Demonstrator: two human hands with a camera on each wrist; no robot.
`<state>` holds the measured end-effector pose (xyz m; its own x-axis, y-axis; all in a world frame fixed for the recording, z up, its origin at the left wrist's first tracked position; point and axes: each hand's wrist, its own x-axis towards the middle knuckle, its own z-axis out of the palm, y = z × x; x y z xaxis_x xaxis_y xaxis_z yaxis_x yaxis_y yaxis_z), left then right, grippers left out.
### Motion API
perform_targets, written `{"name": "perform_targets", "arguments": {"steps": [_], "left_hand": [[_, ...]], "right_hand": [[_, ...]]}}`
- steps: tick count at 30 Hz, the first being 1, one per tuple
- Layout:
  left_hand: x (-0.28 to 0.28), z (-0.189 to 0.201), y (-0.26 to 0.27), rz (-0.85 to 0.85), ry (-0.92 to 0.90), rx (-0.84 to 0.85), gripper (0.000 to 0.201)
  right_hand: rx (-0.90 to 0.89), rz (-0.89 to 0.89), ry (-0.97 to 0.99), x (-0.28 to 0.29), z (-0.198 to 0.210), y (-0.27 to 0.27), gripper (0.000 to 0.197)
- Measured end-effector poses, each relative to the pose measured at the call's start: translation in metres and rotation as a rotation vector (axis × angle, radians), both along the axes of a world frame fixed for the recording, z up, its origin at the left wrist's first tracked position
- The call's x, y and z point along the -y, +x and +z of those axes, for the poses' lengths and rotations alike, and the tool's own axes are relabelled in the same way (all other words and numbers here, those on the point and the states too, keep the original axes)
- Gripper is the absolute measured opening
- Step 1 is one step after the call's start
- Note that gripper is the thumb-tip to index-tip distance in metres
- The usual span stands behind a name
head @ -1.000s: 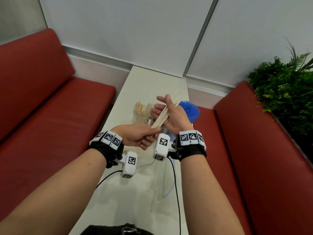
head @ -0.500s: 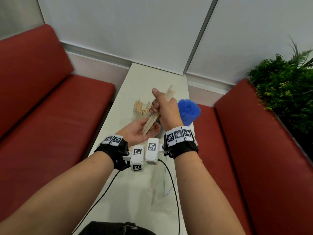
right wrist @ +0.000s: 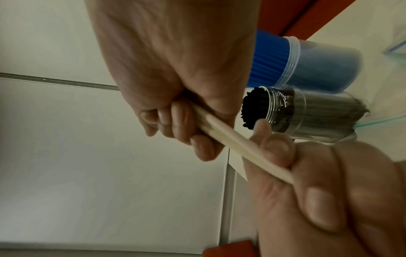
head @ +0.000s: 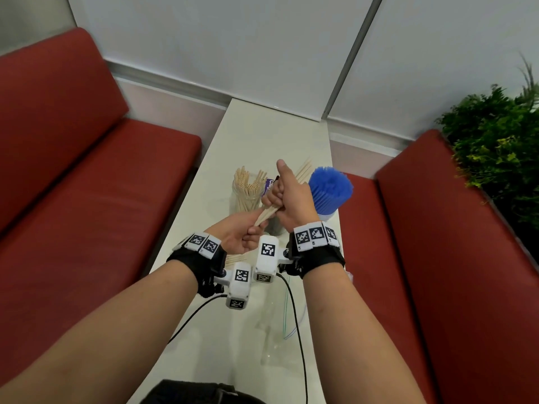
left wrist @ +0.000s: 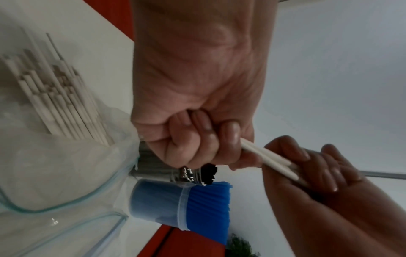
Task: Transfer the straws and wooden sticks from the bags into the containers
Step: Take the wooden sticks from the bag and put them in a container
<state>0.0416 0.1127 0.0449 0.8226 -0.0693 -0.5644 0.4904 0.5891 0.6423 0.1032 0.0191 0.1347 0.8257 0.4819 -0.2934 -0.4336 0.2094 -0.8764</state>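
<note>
Wooden sticks (head: 267,214) form a slanted bundle above the white surface (head: 256,126): the right hand (head: 291,196) is fisted round their middle, the left hand (head: 242,233) pinches their lower ends. Just beyond stand a jar of pale straws (head: 248,189) and a container of blue straws (head: 329,191).

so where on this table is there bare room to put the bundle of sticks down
Bare white table lies beyond the clear jar of beige straws and the container of blue straws, up to the wall. Crowded: around those jars, and nearer the person, where clear plastic bags and black cables lie.
</note>
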Motion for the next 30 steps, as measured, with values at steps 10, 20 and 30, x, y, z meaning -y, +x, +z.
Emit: {"name": "perform_targets", "arguments": {"steps": [10, 20, 30], "left_hand": [[-0.041, -0.047, 0.005, 0.198, 0.227, -0.123, 0.034], [-0.072, -0.048, 0.044, 0.434, 0.077, 0.015, 0.035], [-0.054, -0.097, 0.031, -0.262, 1.162, 0.070, 0.026]], "right_hand": [[0.294, 0.474, -0.589, -0.002, 0.000, 0.063, 0.021], [0.450, 0.454, -0.442, -0.050, 0.007, 0.095, 0.019], [0.738, 0.078, -0.573, -0.066, -0.011, 0.136, 0.009]]}}
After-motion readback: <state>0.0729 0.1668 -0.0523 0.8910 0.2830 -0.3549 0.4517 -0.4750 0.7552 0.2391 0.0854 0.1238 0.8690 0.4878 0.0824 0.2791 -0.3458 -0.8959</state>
